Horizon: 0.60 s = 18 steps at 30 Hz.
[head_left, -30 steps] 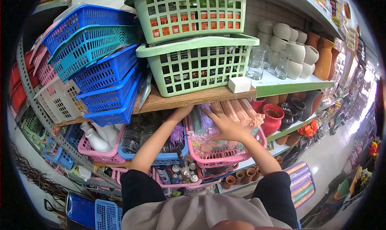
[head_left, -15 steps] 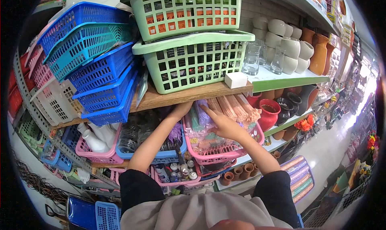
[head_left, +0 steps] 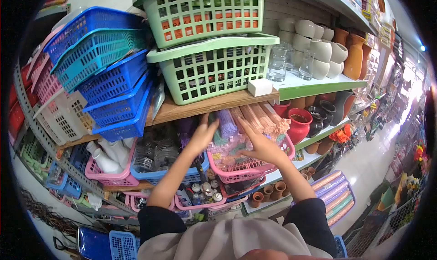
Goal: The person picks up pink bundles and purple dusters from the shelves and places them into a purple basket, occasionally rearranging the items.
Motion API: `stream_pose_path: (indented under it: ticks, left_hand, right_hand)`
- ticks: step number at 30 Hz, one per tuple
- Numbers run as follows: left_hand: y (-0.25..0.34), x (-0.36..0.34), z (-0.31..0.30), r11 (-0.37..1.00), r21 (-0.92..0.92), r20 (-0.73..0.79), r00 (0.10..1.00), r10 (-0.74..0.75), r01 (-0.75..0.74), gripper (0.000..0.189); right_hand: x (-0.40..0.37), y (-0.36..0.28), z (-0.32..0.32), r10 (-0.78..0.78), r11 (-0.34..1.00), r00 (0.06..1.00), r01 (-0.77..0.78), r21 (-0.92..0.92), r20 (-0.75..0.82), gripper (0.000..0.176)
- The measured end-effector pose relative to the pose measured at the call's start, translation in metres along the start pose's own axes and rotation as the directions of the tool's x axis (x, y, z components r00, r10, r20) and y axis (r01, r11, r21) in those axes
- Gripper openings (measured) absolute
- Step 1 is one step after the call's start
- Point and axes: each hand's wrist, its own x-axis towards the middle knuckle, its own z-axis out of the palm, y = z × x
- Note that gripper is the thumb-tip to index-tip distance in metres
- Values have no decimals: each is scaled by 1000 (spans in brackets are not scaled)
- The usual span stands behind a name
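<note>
A pink basket (head_left: 243, 172) under the wooden shelf holds wrapped bundles. The purple bundle (head_left: 227, 123) lies between my two hands, with peach bundles (head_left: 257, 119) to its right and a green one partly hidden at its left. My left hand (head_left: 203, 135) is at the basket's left side, fingers apart, beside the green and purple bundles. My right hand (head_left: 260, 144) is over the basket's contents with fingers spread, its fingertips near the peach bundles. Neither hand visibly grips anything.
Light green baskets (head_left: 214, 71) stand on the wooden shelf (head_left: 200, 109) above my hands, beside a white box (head_left: 261, 87). Blue baskets (head_left: 116, 103) are stacked at left. Glass vases (head_left: 276, 64) and red pots (head_left: 299, 126) stand at right.
My left hand has come out from under the shelf edge, and more of it shows. My right hand has shifted off the purple bundle, its fingers spread. The view has moved slightly.
</note>
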Motion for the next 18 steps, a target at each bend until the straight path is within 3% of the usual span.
stream_pose_path:
  ticks: [1,4,5,6,8,10,13,14,15,17,18]
  left_hand:
    - [41,-32,0,998,-16,16,998,-61,62,64]
    - [68,-88,18,952,166,-32,963,267,-259,52]
    - [82,-103,27,965,98,-16,970,244,-242,47]
    - [94,-115,36,954,81,6,958,288,-288,43]
    - [99,-125,58,939,16,82,936,342,-344,40]
    - [99,-127,83,894,-236,155,894,421,-380,33]
    - [100,-123,131,853,-443,412,782,468,-277,28]
    - [116,-122,140,895,-417,552,739,387,-157,28]
    - [101,-121,165,870,-459,591,669,450,-180,27]
    - [89,-125,208,889,-452,706,577,411,-79,24]
    - [78,-130,233,881,-474,742,543,393,10,23]
  right_hand:
    - [-10,-4,-4,41,999,999,-41,30,-14,91]
    - [-42,-24,-26,136,991,989,-137,-3,-52,85]
    - [-55,-27,-31,173,982,983,-177,-63,-61,81]
    - [-71,-11,-26,198,973,974,-182,145,-111,75]
    - [-101,-16,-35,293,952,941,-272,141,-167,72]
    - [-134,-24,-40,426,901,871,-387,194,-242,64]
    - [-193,-22,-31,645,749,698,-496,438,-312,54]
    - [-217,-19,-24,773,617,581,-595,515,-255,49]
    - [-233,-26,-25,800,590,523,-593,549,-296,46]
    - [-274,-25,-12,787,602,412,-674,428,-458,44]
    - [-299,-19,-2,805,575,347,-655,490,-480,41]
